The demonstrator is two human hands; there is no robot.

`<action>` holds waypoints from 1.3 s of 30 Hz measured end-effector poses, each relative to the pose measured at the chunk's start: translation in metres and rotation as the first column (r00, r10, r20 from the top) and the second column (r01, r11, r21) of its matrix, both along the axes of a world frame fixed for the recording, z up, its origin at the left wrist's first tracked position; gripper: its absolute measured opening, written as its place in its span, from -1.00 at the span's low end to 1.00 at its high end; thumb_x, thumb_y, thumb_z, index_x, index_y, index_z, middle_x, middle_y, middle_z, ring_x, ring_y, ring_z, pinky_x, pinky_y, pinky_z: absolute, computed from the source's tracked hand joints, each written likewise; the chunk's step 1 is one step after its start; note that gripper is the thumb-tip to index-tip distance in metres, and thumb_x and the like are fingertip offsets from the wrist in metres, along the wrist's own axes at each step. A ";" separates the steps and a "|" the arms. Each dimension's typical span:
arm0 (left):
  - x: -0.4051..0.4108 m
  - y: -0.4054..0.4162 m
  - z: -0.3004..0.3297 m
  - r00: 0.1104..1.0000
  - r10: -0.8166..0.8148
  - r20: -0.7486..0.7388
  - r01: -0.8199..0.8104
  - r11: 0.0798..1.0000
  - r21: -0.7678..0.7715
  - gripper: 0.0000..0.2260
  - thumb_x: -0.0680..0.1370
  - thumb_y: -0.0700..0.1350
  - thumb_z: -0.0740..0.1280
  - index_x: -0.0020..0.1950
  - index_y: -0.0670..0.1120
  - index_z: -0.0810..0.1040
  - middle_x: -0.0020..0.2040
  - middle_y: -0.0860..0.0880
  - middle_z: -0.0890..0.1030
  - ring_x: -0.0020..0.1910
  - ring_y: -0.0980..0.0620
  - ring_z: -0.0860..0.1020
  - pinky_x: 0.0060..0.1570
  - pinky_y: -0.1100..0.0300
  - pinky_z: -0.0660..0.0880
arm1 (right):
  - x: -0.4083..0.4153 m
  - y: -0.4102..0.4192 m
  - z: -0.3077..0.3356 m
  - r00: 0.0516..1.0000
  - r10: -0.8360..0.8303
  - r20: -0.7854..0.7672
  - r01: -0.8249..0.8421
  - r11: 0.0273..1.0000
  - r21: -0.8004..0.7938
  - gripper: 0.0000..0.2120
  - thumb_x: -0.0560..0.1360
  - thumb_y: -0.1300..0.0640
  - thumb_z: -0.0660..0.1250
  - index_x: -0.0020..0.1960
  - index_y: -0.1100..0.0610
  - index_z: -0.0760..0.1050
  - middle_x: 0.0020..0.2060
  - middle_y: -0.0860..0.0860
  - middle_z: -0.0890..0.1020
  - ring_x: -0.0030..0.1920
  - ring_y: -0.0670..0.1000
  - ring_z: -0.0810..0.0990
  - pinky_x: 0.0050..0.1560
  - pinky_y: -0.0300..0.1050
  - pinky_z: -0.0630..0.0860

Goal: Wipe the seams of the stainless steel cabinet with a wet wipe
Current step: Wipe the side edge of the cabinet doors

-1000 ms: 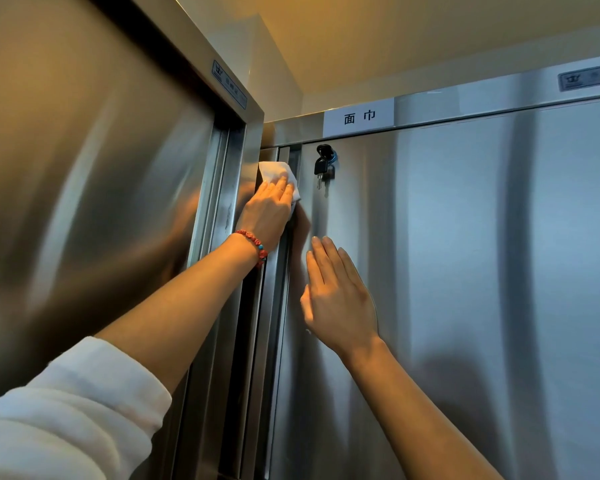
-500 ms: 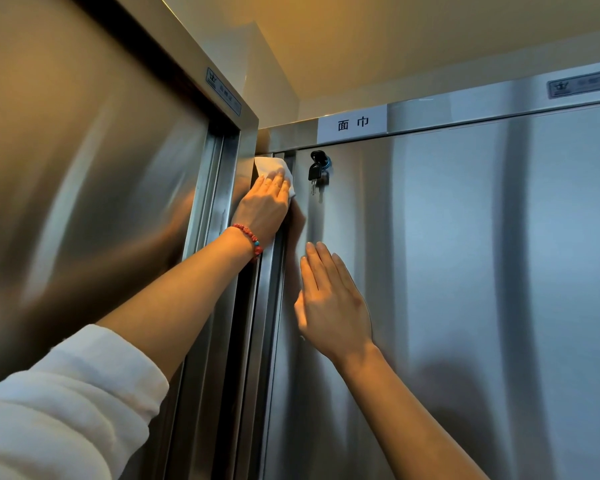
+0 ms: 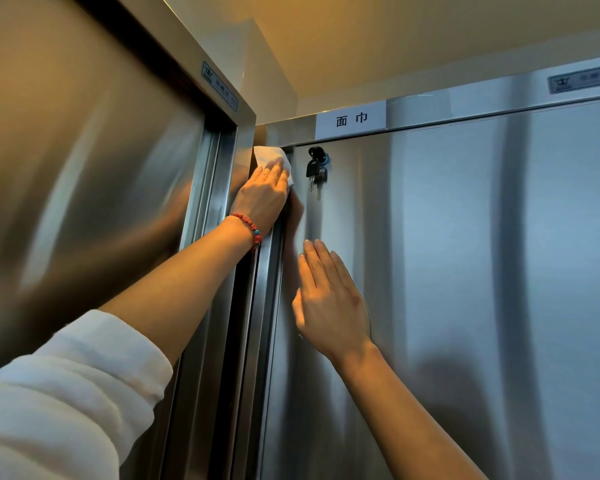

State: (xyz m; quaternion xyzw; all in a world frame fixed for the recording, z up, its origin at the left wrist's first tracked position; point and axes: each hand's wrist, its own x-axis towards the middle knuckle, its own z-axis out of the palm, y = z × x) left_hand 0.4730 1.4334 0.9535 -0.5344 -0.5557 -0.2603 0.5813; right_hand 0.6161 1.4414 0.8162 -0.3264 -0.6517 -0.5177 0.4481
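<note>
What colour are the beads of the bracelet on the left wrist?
Mostly red, with one blue bead, on the bracelet; the head view shows it clearly.

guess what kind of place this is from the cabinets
Probably a commercial or staff storage area, perhaps for linens. Tall stainless steel cabinet doors fill the view, one has keys hanging in its lock, and a printed label above it reads "面巾", face towels.

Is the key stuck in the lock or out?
In. The key hangs from the lock at the cabinet door's top corner.
</note>
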 end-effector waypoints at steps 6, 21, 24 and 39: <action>0.001 0.005 -0.009 0.999 -0.029 0.041 0.029 1.000 -0.002 -0.54 0.64 -0.27 0.02 0.51 -0.26 -0.06 0.52 -0.25 -0.04 0.51 -0.13 -0.02 0.45 0.09 -0.12 | 0.000 0.000 0.000 1.000 -0.011 0.005 0.011 1.000 0.002 -0.48 0.41 0.04 0.38 0.31 0.25 0.47 0.32 0.18 0.46 0.37 0.16 0.38 0.38 0.06 0.21; 0.002 0.001 0.001 0.996 -0.058 0.065 0.058 0.998 0.002 -0.57 0.65 -0.26 -0.01 0.51 -0.27 -0.02 0.52 -0.25 -0.01 0.51 -0.12 0.00 0.45 0.10 -0.11 | 0.000 0.002 0.000 0.999 0.039 -0.002 -0.039 0.999 0.013 -0.49 0.40 0.08 0.40 0.29 0.27 0.48 0.30 0.20 0.47 0.35 0.18 0.40 0.36 0.09 0.26; 0.003 0.001 -0.006 0.996 -0.044 0.077 0.045 0.999 -0.003 -0.55 0.65 -0.27 0.01 0.51 -0.27 -0.04 0.52 -0.26 -0.01 0.51 -0.13 0.00 0.46 0.08 -0.10 | 0.000 0.000 0.000 1.000 0.021 0.003 -0.021 1.000 -0.012 -0.48 0.41 0.06 0.39 0.31 0.27 0.47 0.31 0.20 0.46 0.36 0.18 0.39 0.38 0.07 0.23; 0.002 -0.001 -0.050 1.000 0.015 0.027 -0.014 0.999 -0.038 -0.55 0.65 -0.24 -0.01 0.51 -0.26 -0.07 0.52 -0.27 -0.02 0.51 -0.16 0.01 0.45 0.04 -0.07 | 0.000 -0.004 0.001 0.999 0.033 0.007 -0.032 0.997 -0.076 -0.50 0.44 0.10 0.36 0.32 0.29 0.43 0.33 0.22 0.43 0.38 0.19 0.36 0.40 0.08 0.16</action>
